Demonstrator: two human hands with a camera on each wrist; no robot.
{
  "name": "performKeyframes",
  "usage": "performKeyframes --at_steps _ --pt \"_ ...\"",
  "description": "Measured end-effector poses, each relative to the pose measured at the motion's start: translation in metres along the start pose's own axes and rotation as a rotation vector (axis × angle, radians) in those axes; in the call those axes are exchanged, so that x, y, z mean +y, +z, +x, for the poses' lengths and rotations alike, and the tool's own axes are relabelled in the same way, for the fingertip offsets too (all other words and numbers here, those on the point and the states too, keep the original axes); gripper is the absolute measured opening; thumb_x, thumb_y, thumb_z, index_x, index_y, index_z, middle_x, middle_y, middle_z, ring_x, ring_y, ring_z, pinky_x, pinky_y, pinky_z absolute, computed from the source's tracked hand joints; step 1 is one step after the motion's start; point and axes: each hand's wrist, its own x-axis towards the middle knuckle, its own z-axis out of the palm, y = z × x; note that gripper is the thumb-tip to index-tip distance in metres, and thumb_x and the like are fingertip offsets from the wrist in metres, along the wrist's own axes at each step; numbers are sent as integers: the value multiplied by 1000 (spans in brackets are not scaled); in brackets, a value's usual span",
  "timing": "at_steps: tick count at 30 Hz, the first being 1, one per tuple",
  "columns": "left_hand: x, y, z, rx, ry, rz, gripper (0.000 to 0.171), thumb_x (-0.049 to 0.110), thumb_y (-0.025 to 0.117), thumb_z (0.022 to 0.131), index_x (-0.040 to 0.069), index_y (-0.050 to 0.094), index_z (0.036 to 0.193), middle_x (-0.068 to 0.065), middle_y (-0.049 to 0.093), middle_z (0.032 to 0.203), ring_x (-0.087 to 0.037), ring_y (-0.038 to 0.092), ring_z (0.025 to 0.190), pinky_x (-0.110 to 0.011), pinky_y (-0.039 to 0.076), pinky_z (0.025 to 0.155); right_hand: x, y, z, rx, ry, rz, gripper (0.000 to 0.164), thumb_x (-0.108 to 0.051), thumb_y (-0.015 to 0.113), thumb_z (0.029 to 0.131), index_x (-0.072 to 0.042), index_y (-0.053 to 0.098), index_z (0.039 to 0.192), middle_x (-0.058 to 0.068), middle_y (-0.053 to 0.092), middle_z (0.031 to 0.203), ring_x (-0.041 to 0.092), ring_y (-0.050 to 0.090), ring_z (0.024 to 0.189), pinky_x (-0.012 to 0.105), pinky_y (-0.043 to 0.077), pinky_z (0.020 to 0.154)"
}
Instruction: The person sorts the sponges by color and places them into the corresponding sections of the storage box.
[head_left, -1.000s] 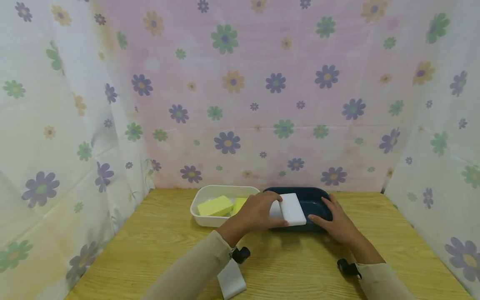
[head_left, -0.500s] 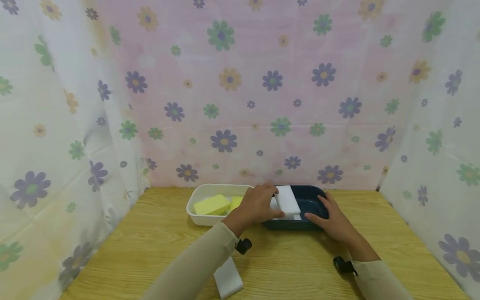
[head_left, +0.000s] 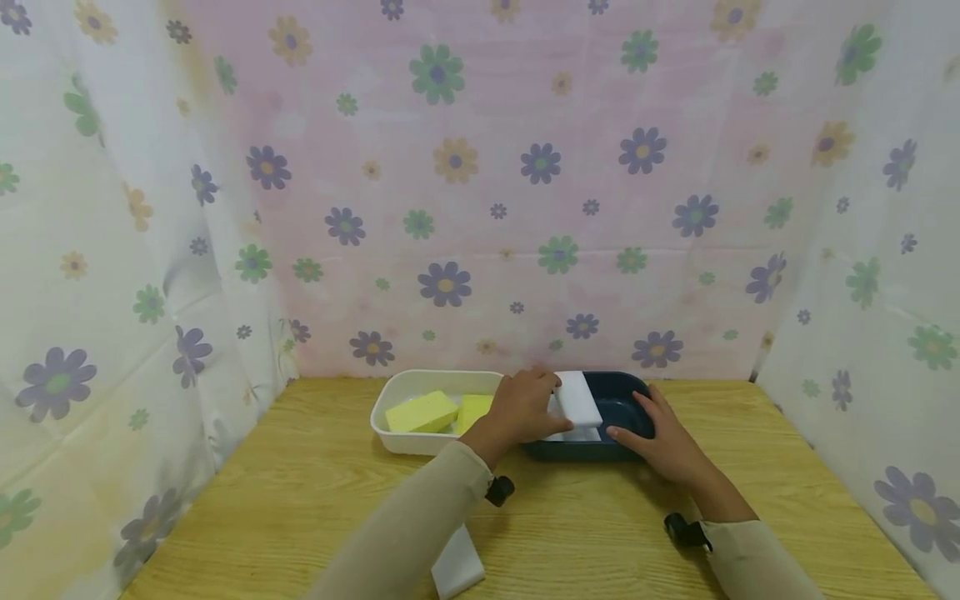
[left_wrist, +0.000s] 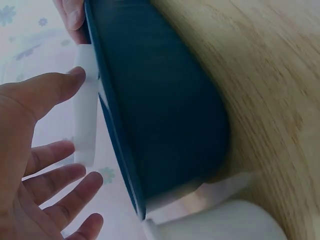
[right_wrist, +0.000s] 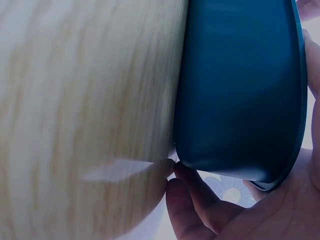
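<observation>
My left hand (head_left: 521, 406) pinches a white block-shaped sponge (head_left: 579, 400) between thumb and fingertips, over the left part of a dark blue plastic bin (head_left: 577, 452). In the left wrist view the held sponge (left_wrist: 86, 115) sits right at the bin's rim, thumb on one end and fingertips near the other. More white material (head_left: 588, 434) shows inside the bin below it, partly hidden by the hand. At the bin's right end, my right hand (head_left: 667, 437) grips the wall, thumb at the near rim. The right wrist view shows its fingers (right_wrist: 200, 200) curled around that end.
Left of the blue bin, close beside it, stands a white bin (head_left: 386, 404) with yellow sponges (head_left: 422, 412) in it. Another white sponge (head_left: 457, 567) lies on the wooden table (head_left: 300, 500) near the front, partly under the left forearm. Flowered cloth (head_left: 480, 208) encloses the back and sides.
My left hand has lowered the white sponge and shifted it slightly left and back in the blue bin, uncovering white material below. The right hand keeps its grip on the bin's end.
</observation>
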Motion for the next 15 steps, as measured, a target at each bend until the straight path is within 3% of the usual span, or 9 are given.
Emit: performKeyframes --at_steps 9,15 --pt "14 14 8 -9 37 53 75 71 71 85 27 58 145 6 60 145 -18 62 123 -44 51 97 1 1 0 10 -13 -5 106 -69 62 93 -6 17 166 23 -7 173 58 7 154 81 20 112" --pt "24 14 9 -19 49 42 75 71 70 86 28 57 146 6 58 149 -18 61 125 -42 51 96 3 2 2 13 0 -10 108 -71 62 92 -6 18 166 23 -7 173 58 7 154 81 19 112"
